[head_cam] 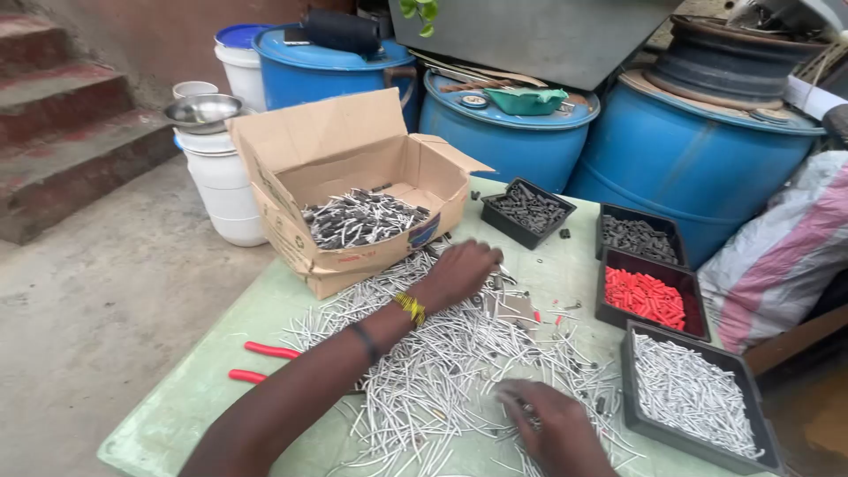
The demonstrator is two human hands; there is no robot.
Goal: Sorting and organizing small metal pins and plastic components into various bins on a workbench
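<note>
sorting is under way: the left hand (pixel 461 269) lies spread, palm down, on the heap of white tube pieces (pixel 415 371) covering the pale green worktop (pixel 168 415), gripping nothing i can see. the right hand (pixel 552 424) curls over the heap's near edge; its hold i cannot tell. next comes pinching up pieces cleanly.

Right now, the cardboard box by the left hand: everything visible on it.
The cardboard box is plain brown corrugated card, open-topped, flaps splayed outward, with some print on its front. It sits on the pale green table at its far left corner. Inside lies a heap of dark and pale short pieces. Loose white tubes pile against its front; the left hand rests just right of it.
</note>
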